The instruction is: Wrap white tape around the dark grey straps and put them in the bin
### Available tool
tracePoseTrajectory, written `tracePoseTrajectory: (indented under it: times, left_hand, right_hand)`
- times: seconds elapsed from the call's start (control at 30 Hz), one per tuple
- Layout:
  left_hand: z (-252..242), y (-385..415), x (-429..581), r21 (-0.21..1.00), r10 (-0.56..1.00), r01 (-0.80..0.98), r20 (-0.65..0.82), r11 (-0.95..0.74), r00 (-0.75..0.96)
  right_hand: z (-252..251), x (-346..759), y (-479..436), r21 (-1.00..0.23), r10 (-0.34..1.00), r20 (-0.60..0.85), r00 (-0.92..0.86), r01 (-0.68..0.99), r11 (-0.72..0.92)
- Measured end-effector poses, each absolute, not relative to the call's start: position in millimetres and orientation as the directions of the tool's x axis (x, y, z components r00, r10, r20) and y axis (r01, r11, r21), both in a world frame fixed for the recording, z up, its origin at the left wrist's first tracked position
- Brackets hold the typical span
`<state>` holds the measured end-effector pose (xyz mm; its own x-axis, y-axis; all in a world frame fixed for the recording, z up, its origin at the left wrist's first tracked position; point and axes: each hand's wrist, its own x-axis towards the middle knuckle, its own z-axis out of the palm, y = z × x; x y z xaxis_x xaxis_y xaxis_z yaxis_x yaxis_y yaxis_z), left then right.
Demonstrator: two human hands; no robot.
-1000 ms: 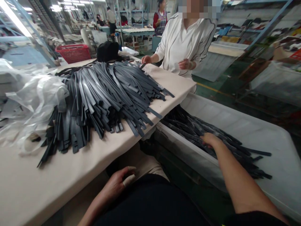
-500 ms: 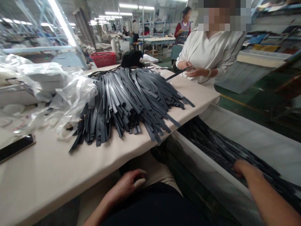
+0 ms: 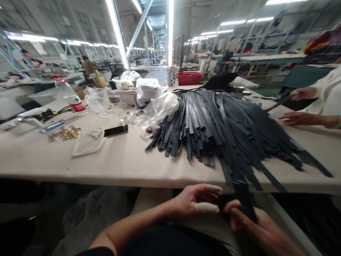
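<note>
While the right hand [image 3: 262, 229] grips a dark strip [image 3: 243, 199] (blurred; one or several, cannot tell) at the near edge of the desk [image 3: 128, 158], the left hand [image 3: 185, 201] hangs just beside, fingers [image 3: 207, 207] parted, nothing seen between them. Step, as judged: getting the strip between both hands. Next move calls for left fingers narrowing. Pile of strips [image 3: 226, 124]: on desk, beyond.

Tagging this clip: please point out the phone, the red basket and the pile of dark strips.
Phone [image 3: 116, 131], head view: middle of its screen.
Red basket [image 3: 188, 79], head view: its front wall.
Pile of dark strips [image 3: 223, 121], head view: strips near its middle.
</note>
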<state>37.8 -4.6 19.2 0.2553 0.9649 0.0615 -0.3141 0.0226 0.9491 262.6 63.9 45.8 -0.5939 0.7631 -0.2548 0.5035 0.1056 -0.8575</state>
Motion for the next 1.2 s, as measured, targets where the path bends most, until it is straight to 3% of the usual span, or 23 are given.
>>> tracePoseTrajectory:
  times: [0.07,0.2,0.4,0.53,0.63,0.77,0.87,1.03,1.13,1.2]
  left_hand:
    - [29.5,-2.1,30.2,0.93,0.988,-0.368,0.053,0.003,0.144]
    - [40.3,-0.5,-1.6,0.911,0.99,-0.409,-0.101,0.054,-0.094]
    - [41.1,-12.3,-44.1,0.957,0.981,-0.29,-0.062,0.007,-0.181]
    - [34.3,-14.1,-56.6,0.99,0.919,0.049,0.142,-0.133,-0.367]
    - [30.5,-12.6,-61.7,0.933,0.845,0.311,0.311,-0.184,-0.435]
    - [30.6,-12.2,-69.8,0.933,0.863,0.297,0.314,-0.204,-0.395]
    - [31.7,-11.9,-85.8,0.942,0.857,0.277,0.297,-0.19,-0.421]
    - [28.8,-2.3,-132.5,0.993,0.868,-0.003,0.103,-0.119,-0.486]
    - [25.7,12.3,-164.0,0.991,0.872,0.118,0.114,-0.065,-0.476]
    - [24.3,25.1,-183.7,0.938,0.848,0.346,0.202,-0.024,-0.49]
  right_hand:
    - [43.8,208.9,65.6,-0.912,0.615,-0.265,-0.743,0.4,0.09]
    - [33.4,130.7,74.3,-0.956,0.486,-0.218,-0.846,0.286,0.07]
    - [32.7,85.6,76.4,-0.967,0.355,-0.241,-0.903,0.253,-0.013]
    - [31.6,74.2,78.3,-0.972,0.405,-0.227,-0.886,0.232,-0.038]
    - [27.8,68.6,78.8,-0.975,0.478,-0.19,-0.857,0.22,0.008]
    - [23.6,68.7,79.6,-0.963,0.509,-0.158,-0.846,0.246,0.109]
    - [24.1,73.9,84.3,-0.956,0.422,-0.217,-0.88,0.279,0.089]
    - [32.3,79.7,97.0,-0.955,0.373,-0.236,-0.897,0.285,0.08]
    - [27.7,78.6,105.2,-0.955,0.426,-0.251,-0.87,0.293,0.036]
    - [18.6,77.6,109.7,-0.965,0.474,-0.244,-0.846,0.259,-0.034]
